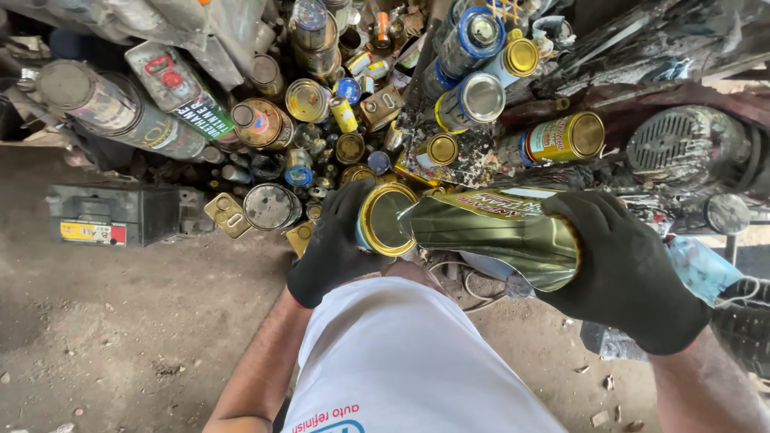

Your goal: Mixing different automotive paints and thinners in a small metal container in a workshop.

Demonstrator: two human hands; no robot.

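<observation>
Tilting across the middle of the frame, a dented gold tin can (489,236) is gripped at both ends: the gloved left hand (333,244) wraps fingers around its round lid end, the gloved right hand (622,269) clamps the crumpled base. It looks already crushed, not yet set down. Above, a crowded heap of old cans (321,104) fills the upper frame; a battery (112,215) sits left, with dirt floor (120,337) below it.

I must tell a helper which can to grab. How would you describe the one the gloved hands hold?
Below the heap of cans, find the two black gloves. Between the left hand and right hand lies a crushed gold can. It alone is flattened and held sideways.
</observation>
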